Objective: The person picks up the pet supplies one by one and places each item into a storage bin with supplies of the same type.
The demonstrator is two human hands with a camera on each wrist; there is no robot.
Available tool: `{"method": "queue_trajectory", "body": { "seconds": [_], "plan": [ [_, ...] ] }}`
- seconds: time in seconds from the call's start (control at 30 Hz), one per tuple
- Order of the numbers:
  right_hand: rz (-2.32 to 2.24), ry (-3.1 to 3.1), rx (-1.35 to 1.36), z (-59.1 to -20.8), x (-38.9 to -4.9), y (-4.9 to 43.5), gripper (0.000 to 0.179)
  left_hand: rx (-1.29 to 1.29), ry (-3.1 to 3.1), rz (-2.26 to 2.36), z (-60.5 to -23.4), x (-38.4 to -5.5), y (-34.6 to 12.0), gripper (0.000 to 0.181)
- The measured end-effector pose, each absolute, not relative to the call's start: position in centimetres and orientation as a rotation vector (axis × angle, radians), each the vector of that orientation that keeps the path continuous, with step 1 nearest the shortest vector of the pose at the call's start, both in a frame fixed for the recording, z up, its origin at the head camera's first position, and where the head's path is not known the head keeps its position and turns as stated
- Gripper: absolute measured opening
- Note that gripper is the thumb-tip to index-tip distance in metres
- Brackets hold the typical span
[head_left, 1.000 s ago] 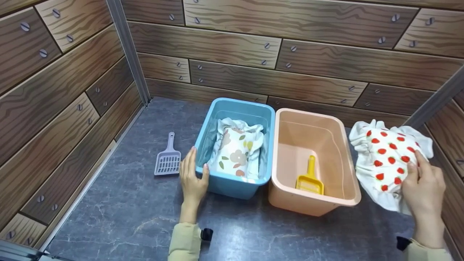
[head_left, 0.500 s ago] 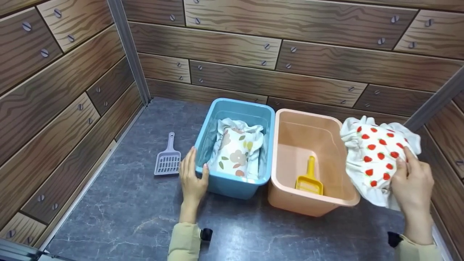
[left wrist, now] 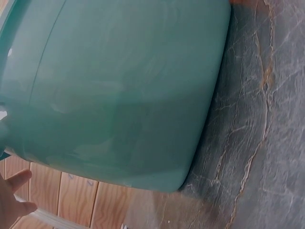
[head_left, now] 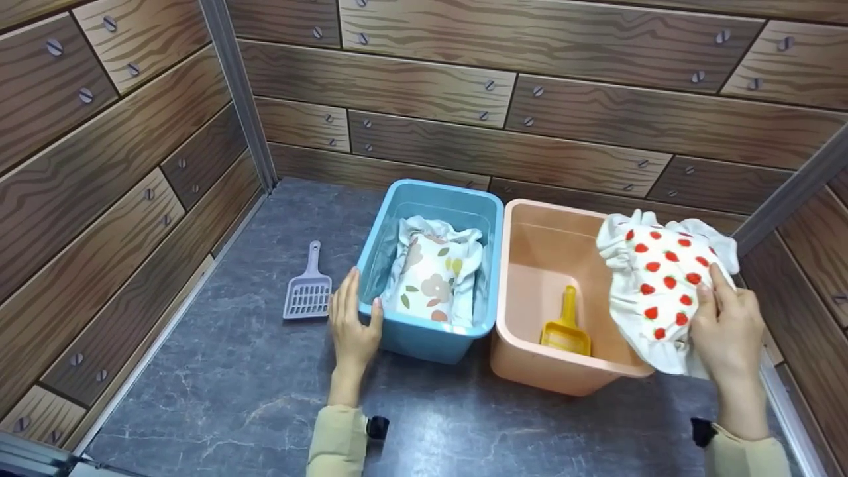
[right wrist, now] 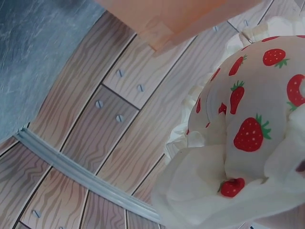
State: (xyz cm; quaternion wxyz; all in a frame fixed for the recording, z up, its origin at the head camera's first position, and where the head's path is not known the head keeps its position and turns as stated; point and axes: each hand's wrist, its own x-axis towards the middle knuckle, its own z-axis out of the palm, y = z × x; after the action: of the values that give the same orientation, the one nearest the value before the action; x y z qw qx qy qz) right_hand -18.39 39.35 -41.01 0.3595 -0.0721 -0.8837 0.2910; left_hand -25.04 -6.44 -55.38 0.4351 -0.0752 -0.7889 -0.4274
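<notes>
In the head view my right hand (head_left: 727, 328) grips the near right edge of a small ruffled pillow (head_left: 669, 278), white with red strawberries. The pillow hangs over the right rim of a peach bin (head_left: 563, 371), hiding part of that rim. In the right wrist view the strawberry pillow (right wrist: 257, 105) fills the right side. My left hand (head_left: 354, 328) rests against the near left corner of a blue bin (head_left: 424, 341), fingers along its side and thumb at the front rim. Inside the blue bin lies a ruffled pillow (head_left: 430, 278) with a flower print.
A yellow slotted scoop (head_left: 566, 331) lies inside the peach bin. Left of the blue bin, a pale purple litter scoop (head_left: 309, 291) lies on the dark marbled tabletop (head_left: 225, 377). The two bins stand side by side. Wood-print walls (head_left: 424, 79) enclose the back and sides.
My right hand has carried the strawberry pillow leftward, from beside the peach bin to over its right rim. The left hand has stayed at the blue bin's corner.
</notes>
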Motion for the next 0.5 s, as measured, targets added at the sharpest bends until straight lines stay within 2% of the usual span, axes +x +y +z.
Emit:
{"method": "queue_trajectory", "body": {
  "seconds": [0.5],
  "plan": [
    [0.788, -2.286, -0.121, -40.5, -19.2, 36.0, 0.041, -0.189, -1.969, -1.080, -55.5, -25.1, -6.5, 0.057]
  ]
}}
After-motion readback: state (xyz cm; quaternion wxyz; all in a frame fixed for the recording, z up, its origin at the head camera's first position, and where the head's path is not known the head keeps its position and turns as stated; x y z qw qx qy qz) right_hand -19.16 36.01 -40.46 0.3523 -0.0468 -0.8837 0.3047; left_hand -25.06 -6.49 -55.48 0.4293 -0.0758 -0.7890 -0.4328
